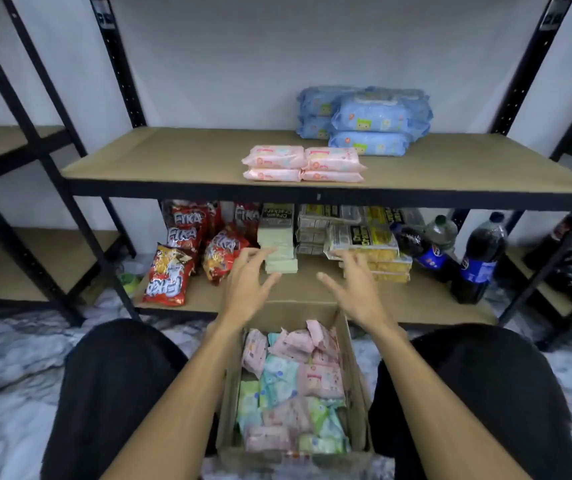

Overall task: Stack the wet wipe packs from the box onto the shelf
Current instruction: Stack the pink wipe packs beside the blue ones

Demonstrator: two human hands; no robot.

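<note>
Between the knees, the box holds jumbled wet wipe packs; left hand and right hand hover over its far edge, grip released, while pink stacks line the front edge of the shelf, apparently grouped by colour.

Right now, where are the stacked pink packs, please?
The pink packs sit at the shelf's front edge, mid-frame in the head view, in front and left of the blue packs.
</note>
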